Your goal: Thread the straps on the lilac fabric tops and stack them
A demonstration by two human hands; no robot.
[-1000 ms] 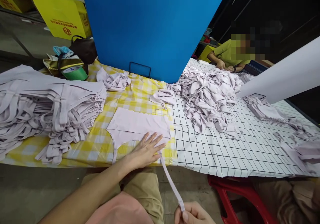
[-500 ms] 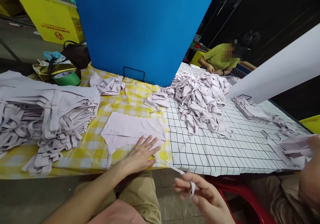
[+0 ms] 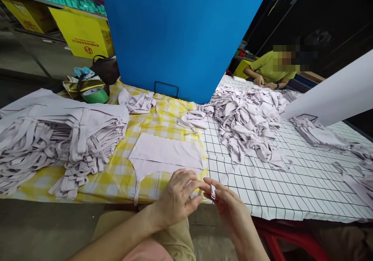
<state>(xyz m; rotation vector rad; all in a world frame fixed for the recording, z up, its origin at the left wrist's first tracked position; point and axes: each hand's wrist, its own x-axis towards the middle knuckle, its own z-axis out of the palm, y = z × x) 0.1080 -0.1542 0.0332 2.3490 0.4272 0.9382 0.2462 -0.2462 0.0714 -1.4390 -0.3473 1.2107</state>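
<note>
While pinching the small pale end of a strap (image 3: 213, 192) between the thumb and fingers of the right hand (image 3: 231, 206), has the left hand (image 3: 180, 195) just beside, with bent fingers touching, or almost touching, the right fingertips. Cannot tell whether also gripping some strap with the left thumb and fingers. Has the light purple cloth (image 3: 163, 152) lying flat on the yellow checked sheet (image 3: 106, 189), just past the left hand, with a wavy edge on the far side. Shows a side strap (image 3: 136, 193) at the cloth's left, running down to the near edge of the sheet. Cannot see any join between strap and cloth behind the hands. Seems to be at the strap step, with the cloth already laid out and the strap end up in the fingers. Might be feeling, turning or straightening that end; too small to tell which. For the next move, likely needs a gentle but sure pinch, both hands close together, and no twist in the strap. Best not to tug hard, for fear of pulling the cloth crooked. Could easily drop such a little end by loosening the right fingers too soon.
</note>
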